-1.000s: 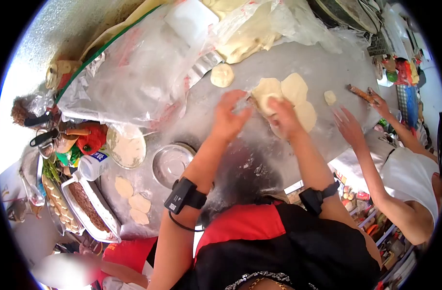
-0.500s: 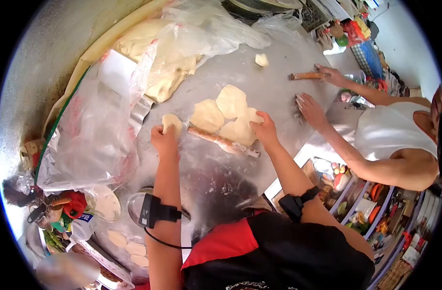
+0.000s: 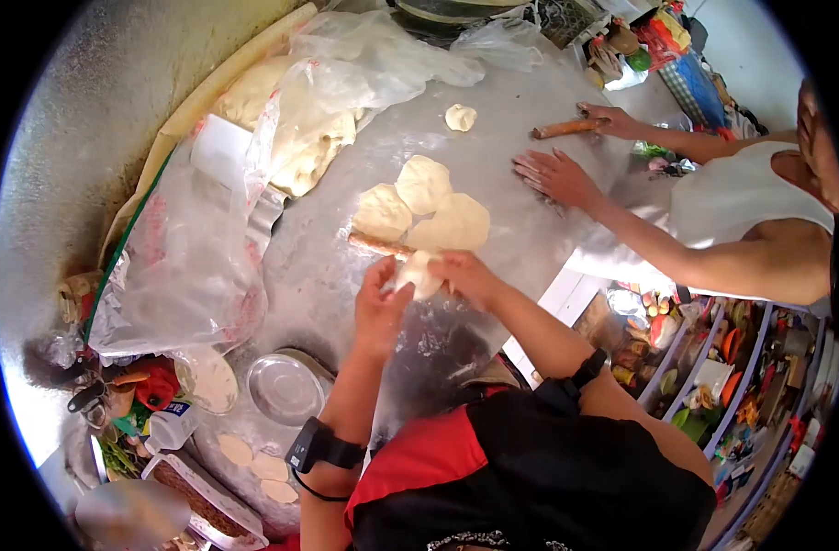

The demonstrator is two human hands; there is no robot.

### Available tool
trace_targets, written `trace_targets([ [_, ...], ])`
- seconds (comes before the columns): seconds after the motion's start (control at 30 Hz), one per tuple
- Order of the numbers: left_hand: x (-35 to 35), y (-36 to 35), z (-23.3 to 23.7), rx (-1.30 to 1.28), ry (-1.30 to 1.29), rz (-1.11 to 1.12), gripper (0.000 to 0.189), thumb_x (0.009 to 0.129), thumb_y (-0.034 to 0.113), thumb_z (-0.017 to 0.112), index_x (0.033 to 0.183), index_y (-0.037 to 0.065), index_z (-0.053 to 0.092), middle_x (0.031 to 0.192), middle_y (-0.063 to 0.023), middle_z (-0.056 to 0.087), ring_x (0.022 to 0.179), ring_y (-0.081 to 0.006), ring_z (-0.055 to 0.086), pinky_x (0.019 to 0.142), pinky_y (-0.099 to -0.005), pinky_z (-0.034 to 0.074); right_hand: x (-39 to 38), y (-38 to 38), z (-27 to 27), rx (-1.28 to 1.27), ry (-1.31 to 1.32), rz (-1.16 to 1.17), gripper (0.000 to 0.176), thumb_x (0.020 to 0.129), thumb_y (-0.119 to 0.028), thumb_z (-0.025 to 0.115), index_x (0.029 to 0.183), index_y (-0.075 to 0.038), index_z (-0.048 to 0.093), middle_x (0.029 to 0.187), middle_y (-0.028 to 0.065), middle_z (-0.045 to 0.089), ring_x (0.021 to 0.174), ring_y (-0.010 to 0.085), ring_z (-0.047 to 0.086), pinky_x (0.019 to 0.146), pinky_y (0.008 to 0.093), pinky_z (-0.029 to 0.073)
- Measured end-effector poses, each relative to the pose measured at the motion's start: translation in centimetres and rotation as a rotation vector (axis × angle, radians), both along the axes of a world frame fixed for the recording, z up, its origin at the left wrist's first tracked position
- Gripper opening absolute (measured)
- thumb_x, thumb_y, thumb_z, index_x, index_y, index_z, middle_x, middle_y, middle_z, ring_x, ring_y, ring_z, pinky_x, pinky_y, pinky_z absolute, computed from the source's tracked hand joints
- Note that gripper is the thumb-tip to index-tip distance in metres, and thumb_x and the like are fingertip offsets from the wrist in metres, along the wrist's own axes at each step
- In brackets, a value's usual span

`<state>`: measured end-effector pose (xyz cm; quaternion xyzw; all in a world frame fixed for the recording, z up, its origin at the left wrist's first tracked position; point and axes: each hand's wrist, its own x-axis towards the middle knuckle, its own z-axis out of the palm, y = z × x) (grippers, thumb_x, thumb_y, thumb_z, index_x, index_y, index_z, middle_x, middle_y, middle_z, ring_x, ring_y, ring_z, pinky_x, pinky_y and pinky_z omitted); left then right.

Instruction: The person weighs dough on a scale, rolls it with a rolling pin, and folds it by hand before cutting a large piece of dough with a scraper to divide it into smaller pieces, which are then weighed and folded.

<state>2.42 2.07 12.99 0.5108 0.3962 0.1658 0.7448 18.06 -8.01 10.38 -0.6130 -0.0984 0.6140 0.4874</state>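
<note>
While the left hand (image 3: 380,300) and right hand (image 3: 469,277) are grasping one dough piece (image 3: 420,275) from either side, fingers pinching its edges, a rolling pin (image 3: 376,243) is lying just beyond them on the table (image 3: 314,275). Its long axis is slanting from far left toward near right, and its visible stretch is sitting nearer the left hand. The other end is hiding behind the dough, so whether fingers are touching it, I cannot tell. Three flat rounds (image 3: 450,223) are resting past the pin.
</note>
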Motion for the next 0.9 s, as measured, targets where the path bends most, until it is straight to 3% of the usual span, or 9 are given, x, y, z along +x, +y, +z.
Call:
trace_targets([
  [0.03, -0.3, 0.2, -0.4, 0.131, 0.062, 0.014, 0.040, 0.083, 0.005, 0.059, 0.121, 0.001, 0.049, 0.118, -0.0084, 0.053, 0.108, -0.0153, 0.050, 0.092, -0.0279, 0.039, 1.4, -0.5, -0.3, 0.021, -0.008, -0.111, 0.025, 0.085, -0.035, 0.061, 0.093, -0.011, 0.060, 0.062, -0.0015, 0.052, 0.047, 0.0060, 0.042, 0.041, 0.0202, 0.031],
  [0.13, -2.1, 0.9, -0.1, -0.026, -0.019, 0.094, 0.037, 0.084, 0.007, 0.059, 0.120, 0.000, 0.049, 0.117, -0.0088, 0.054, 0.107, -0.0159, 0.050, 0.092, -0.0284, 0.040, 6.9, -1.9, -0.6, -0.063, 0.051, -0.558, 0.016, 0.086, -0.026, 0.058, 0.088, -0.010, 0.058, 0.067, -0.0001, 0.055, 0.049, 0.0067, 0.043, 0.041, 0.0203, 0.031],
  [0.23, -4.6, 0.3, 0.1, -0.051, 0.085, 0.085, 0.035, 0.085, 0.007, 0.057, 0.119, -0.001, 0.049, 0.115, -0.0082, 0.055, 0.106, -0.0150, 0.051, 0.092, -0.0278, 0.039, 8.8, -4.0, -2.3, -0.195, -0.189, -0.620, 0.013, 0.085, -0.019, 0.058, 0.093, -0.008, 0.057, 0.073, 0.0013, 0.057, 0.055, 0.0075, 0.049, 0.044, 0.0211, 0.036],
  [0.37, -5.8, -1.9, -0.9, -0.120, 0.103, 0.049, 0.034, 0.089, 0.016, 0.055, 0.120, 0.003, 0.050, 0.114, -0.0079, 0.056, 0.105, -0.0160, 0.052, 0.091, -0.0295, 0.040, 1.7, -4.4, -2.3, -0.099, -0.126, -0.309, 0.016, 0.083, -0.015, 0.059, 0.096, -0.007, 0.058, 0.078, 0.0030, 0.059, 0.065, 0.0110, 0.055, 0.050, 0.0231, 0.043],
  [0.53, -6.5, -5.0, -3.0, -0.668, 0.004, 0.253, 0.039, 0.091, 0.033, 0.050, 0.121, 0.008, 0.050, 0.111, -0.0073, 0.056, 0.104, -0.0181, 0.052, 0.086, -0.0350, 0.042, -8.8, -2.1, 2.7, 0.092, 0.192, 0.097, 0.024, 0.082, -0.014, 0.060, 0.103, -0.003, 0.059, 0.095, 0.0068, 0.062, 0.086, 0.0160, 0.059, 0.072, 0.0302, 0.049],
  [0.6, -7.7, -5.6, -5.4, -0.830, -0.112, 0.290, 0.041, 0.091, 0.036, 0.049, 0.123, 0.010, 0.049, 0.111, -0.0080, 0.055, 0.104, -0.0195, 0.051, 0.084, -0.0367, 0.043, -8.8, -2.4, 1.2, 0.266, -0.349, 0.195, 0.026, 0.080, -0.014, 0.060, 0.104, -0.003, 0.059, 0.100, 0.0102, 0.061, 0.089, 0.0209, 0.059, 0.075, 0.0324, 0.049],
  [0.73, -7.8, -4.4, -3.8, -0.547, 0.151, 0.263, 0.040, 0.089, 0.030, 0.051, 0.122, 0.008, 0.050, 0.120, -0.0087, 0.051, 0.115, -0.0188, 0.044, 0.094, -0.0367, 0.036, -3.9, -2.1, -2.2, 0.243, -1.349, 0.060, 0.034, 0.073, -0.012, 0.061, 0.107, -0.006, 0.058, 0.105, 0.0144, 0.059, 0.093, 0.0280, 0.058, 0.078, 0.0358, 0.049],
  [0.8, -8.3, -5.0, -2.9, -0.277, 0.328, 0.202, 0.039, 0.088, 0.027, 0.054, 0.120, 0.006, 0.051, 0.119, -0.0066, 0.053, 0.115, -0.0171, 0.044, 0.099, -0.0358, 0.031, -1.3, -2.9, -3.1, -0.008, -1.525, 0.196, 0.039, 0.068, -0.014, 0.063, 0.106, -0.007, 0.056, 0.104, 0.0144, 0.056, 0.093, 0.0308, 0.056, 0.077, 0.0381, 0.048],
  [0.9, -8.4, -4.8, -1.0, -0.289, 0.319, 0.219, 0.042, 0.086, 0.030, 0.056, 0.121, 0.009, 0.050, 0.123, -0.0052, 0.051, 0.120, -0.0169, 0.041, 0.099, -0.0358, 0.027, -0.7, -3.5, -4.5, -0.021, -1.470, 0.313, 0.040, 0.067, -0.015, 0.064, 0.104, -0.007, 0.053, 0.101, 0.0145, 0.054, 0.089, 0.0310, 0.055, 0.076, 0.0406, 0.048],
])
